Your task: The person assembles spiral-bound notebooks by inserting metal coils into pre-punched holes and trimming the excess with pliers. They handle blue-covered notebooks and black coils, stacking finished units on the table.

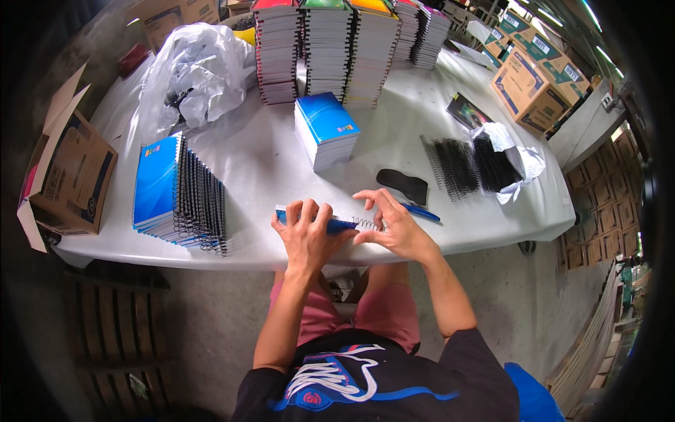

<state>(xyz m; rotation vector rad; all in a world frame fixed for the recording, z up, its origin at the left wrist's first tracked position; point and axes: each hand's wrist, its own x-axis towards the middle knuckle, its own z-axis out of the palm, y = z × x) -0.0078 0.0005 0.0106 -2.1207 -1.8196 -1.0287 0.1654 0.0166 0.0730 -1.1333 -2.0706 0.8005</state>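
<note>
My left hand (307,235) is closed around a blue-covered notebook (339,226), held with its edge toward me near the table's front edge. From the notebook's right end sticks out a spiral coil (364,224). My right hand (395,228) curves around the coil's outer end, thumb below and fingers above; its exact contact is partly hidden by the fingers. Just beyond that hand lie a tool with a blue handle (423,213) and a flat black object (403,186). A stack of blue-covered books (328,130) without visible coils stands farther back.
Coil-bound blue notebooks (158,184) stand at left, beside an open cardboard box (74,172). Loose black coils (451,165) lie at right, some in white wrapping (529,169). Tall notebook stacks (325,56) and a plastic bag (211,67) occupy the back of the white-covered table (260,151).
</note>
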